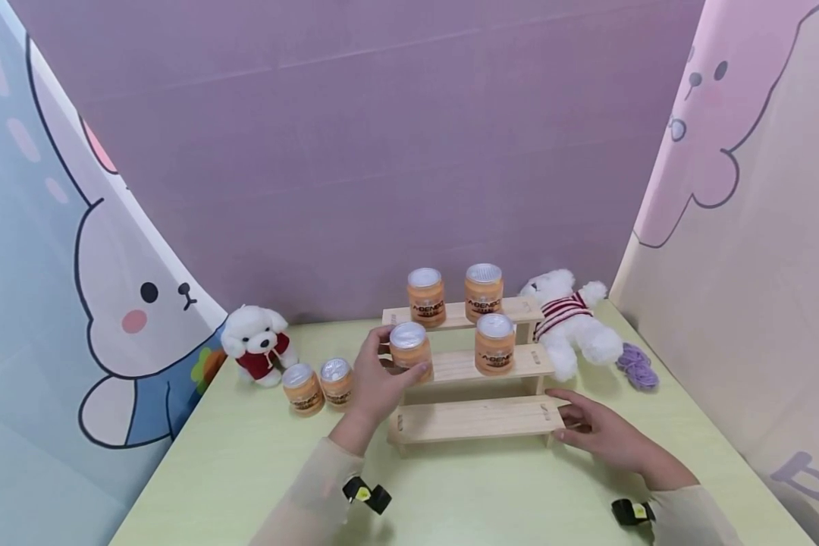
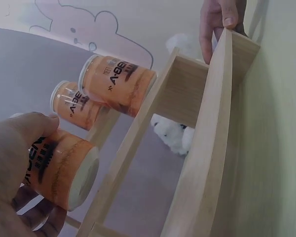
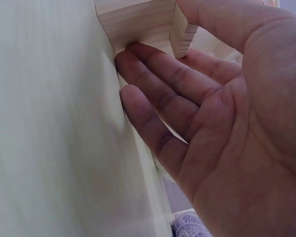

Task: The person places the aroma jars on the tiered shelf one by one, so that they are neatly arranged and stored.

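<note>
One pale-green table (image 1: 259,470), purple backdrop (image 1: 355,152)

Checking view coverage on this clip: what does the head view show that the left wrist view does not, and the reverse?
Only the head view shows the two orange jars on the table, the small white plush dog, the purple yarn and the whole three-step wooden shelf. Only the left wrist view shows the held jar's base and the shelf's underside up close. Both show the left hand gripping an orange jar, two jars further up the shelf, the larger white plush, and the right hand at the shelf's end.
</note>
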Tool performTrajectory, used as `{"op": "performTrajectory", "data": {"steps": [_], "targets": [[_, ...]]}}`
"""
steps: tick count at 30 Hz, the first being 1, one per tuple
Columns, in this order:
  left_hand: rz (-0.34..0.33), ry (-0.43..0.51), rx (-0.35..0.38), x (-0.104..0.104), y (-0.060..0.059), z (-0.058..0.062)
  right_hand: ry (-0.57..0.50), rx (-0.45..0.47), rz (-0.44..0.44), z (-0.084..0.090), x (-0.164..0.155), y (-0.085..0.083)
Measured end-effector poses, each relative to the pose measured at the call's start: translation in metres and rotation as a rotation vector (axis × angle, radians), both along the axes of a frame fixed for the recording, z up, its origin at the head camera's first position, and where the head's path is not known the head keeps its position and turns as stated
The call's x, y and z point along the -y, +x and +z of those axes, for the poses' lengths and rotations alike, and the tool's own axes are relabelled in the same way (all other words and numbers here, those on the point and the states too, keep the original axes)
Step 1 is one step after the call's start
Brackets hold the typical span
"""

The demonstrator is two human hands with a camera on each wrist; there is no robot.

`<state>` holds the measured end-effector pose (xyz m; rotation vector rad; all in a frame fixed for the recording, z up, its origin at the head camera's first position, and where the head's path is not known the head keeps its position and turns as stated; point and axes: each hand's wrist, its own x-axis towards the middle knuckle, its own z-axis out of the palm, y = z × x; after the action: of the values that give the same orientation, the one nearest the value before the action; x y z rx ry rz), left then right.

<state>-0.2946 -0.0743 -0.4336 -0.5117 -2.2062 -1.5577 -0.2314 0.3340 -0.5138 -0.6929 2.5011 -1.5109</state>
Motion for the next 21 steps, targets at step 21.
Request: {"op": "performTrajectory", "data": {"steps": [21], "targets": [[0.007, -0.046, 0.061, -0.029, -0.010, -0.003, 0.019, 0.010, -0.022, 0.000, 0.000, -0.001]]}}
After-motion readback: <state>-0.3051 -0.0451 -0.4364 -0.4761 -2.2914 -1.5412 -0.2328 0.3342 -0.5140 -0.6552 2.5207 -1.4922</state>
